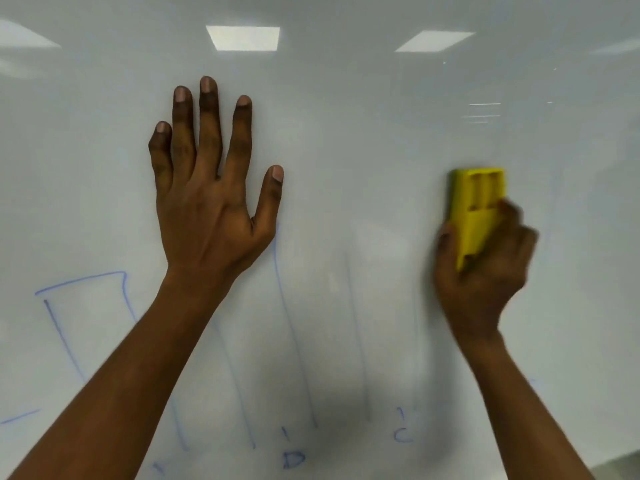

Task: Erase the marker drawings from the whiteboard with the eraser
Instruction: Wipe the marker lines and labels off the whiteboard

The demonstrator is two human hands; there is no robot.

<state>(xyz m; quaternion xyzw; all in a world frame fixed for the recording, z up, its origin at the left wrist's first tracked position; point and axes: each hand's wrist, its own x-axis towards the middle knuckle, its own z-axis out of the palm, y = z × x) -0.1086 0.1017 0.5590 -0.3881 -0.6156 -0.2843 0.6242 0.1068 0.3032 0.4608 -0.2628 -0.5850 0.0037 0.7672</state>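
A glossy whiteboard (346, 133) fills the view. Blue marker drawings (83, 285) remain on its lower half: a bar outline at the left, long slanted lines in the middle, and the letters D (293, 460) and C (402, 435) near the bottom. Fainter, half-wiped lines run down the centre right. My left hand (211, 192) lies flat on the board with its fingers spread. My right hand (485, 268) grips a yellow eraser (476, 209) by its lower end and holds it against the board; both look motion-blurred.
Ceiling lights (243, 37) reflect in the upper part of the board. A darker strip beyond the board's edge (620, 467) shows in the bottom right corner.
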